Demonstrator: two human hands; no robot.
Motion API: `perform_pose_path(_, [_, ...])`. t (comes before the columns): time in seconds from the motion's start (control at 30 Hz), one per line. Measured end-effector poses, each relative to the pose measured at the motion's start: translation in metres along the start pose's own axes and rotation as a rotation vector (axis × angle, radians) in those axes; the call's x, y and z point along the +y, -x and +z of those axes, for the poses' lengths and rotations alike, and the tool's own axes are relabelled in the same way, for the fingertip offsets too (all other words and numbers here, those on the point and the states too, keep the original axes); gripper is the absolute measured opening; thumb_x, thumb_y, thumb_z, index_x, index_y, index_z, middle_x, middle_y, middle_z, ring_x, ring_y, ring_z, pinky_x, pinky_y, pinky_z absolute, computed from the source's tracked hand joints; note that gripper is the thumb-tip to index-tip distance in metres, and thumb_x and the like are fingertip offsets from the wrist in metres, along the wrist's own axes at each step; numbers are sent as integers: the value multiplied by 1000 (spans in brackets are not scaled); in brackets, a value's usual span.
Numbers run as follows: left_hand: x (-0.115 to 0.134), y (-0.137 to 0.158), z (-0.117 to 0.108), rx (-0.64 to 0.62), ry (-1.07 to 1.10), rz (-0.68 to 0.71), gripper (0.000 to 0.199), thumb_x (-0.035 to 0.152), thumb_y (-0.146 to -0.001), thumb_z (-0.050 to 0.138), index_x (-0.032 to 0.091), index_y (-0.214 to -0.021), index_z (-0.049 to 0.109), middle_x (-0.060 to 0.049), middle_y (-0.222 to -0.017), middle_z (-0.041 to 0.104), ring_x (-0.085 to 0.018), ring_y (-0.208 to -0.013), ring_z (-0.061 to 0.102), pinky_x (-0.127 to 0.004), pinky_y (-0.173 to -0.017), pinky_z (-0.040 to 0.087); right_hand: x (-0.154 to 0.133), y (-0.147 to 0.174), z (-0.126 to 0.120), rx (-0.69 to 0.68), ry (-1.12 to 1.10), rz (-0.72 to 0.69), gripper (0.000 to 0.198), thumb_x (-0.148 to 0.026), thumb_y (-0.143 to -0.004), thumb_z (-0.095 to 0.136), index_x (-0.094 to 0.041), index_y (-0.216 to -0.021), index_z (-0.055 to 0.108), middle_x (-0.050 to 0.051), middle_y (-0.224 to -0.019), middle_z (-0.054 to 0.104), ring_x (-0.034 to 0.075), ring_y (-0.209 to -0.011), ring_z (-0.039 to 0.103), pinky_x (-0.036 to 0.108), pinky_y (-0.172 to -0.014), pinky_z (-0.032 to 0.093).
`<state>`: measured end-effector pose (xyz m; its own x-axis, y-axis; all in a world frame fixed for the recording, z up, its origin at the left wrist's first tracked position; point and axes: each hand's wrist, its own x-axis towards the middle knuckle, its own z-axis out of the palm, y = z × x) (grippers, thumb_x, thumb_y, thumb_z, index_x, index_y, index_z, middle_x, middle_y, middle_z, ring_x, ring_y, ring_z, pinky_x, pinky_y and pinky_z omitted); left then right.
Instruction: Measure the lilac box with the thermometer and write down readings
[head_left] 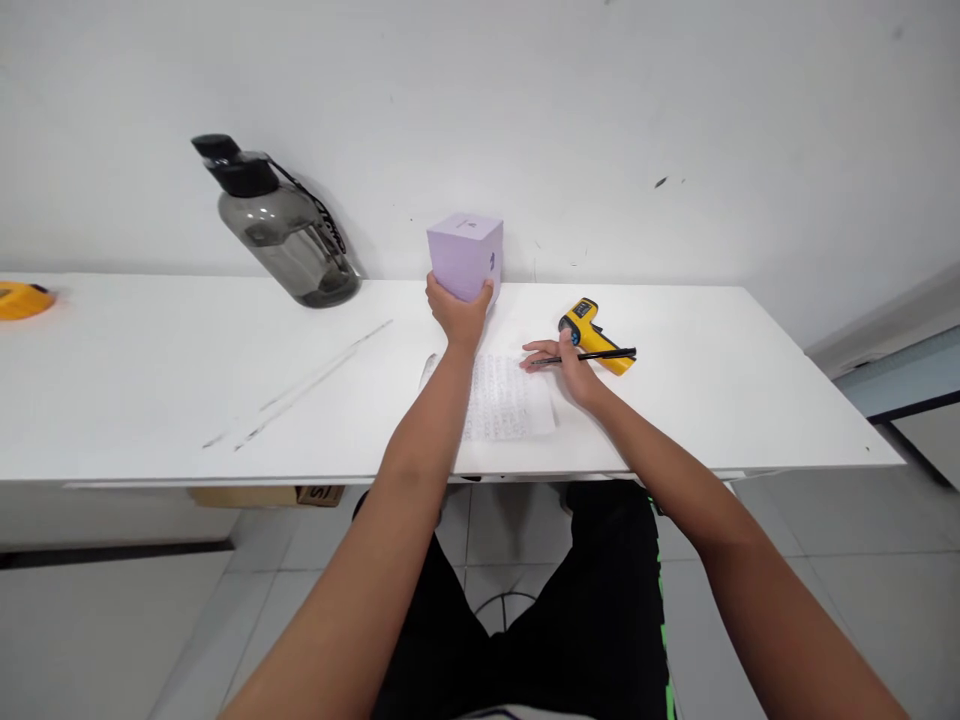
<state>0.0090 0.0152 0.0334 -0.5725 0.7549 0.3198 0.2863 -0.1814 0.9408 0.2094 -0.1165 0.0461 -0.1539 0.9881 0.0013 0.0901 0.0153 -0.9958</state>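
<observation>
My left hand (pixel 460 313) is wrapped round the lower part of a lilac box (pixel 465 255) with dark marks on its top and side, near the wall. In my right hand (pixel 570 368) a black pen (pixel 611 354) lies between thumb and fingers, pointing left. That hand rests over the right edge of a sheet of paper (pixel 506 400) covered in rows of handwriting; my left forearm hides part of the sheet. Just behind my right hand lies a yellow and black infrared thermometer gun (pixel 586 318), its handle partly covered by the pen.
A grey see-through water bottle (pixel 289 240) with a black lid stands at the back left. At the far left edge sits an orange-yellow object (pixel 22 300), cut off by the frame. The white table (pixel 712 400) meets the wall behind; a cardboard box (pixel 262 496) shows underneath.
</observation>
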Motion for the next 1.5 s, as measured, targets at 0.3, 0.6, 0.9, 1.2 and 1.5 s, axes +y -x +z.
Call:
perform_pose_path(0.3, [-1,-1,-1,12,9,-26,107,31,-78,102,23,-163,39,-22,-177,49,-34,-172,46,-47,-147,32,4,4,1,78,260,-58,41,-61,-94,70,-25,-73,71,2,-66,67,21,-73,65,37,-76,52])
perform_pose_path(0.6, [-1,-1,2,-10,-26,-32,112,33,-77,102,24,-167,36,-23,-183,43,-35,-179,37,-50,-150,23,-2,7,3,80,347,-36,42,-52,-91,64,-26,-59,62,0,-61,57,21,-71,58,38,-78,48])
perform_pose_path(0.9, [-7,-3,6,-52,-10,-61,112,29,-74,103,27,-164,36,-21,-177,47,-37,-173,44,-51,-147,32,2,10,5,65,446,-51,40,-46,-92,63,-26,-58,54,1,-64,60,21,-74,56,37,-73,44])
perform_pose_path(1.2, [-17,-4,13,-52,18,-93,113,21,-69,103,28,-159,35,-20,-172,48,-38,-169,49,-54,-144,36,4,8,5,128,413,-44,44,-50,-91,69,-27,-58,53,3,-64,62,23,-77,60,37,-75,48])
perform_pose_path(1.5, [-12,-3,11,-46,13,-101,112,20,-68,101,25,-157,34,-23,-172,46,-37,-166,51,-52,-143,37,5,8,4,67,405,-44,38,-46,-88,64,-26,-57,58,3,-65,64,21,-74,59,37,-74,47])
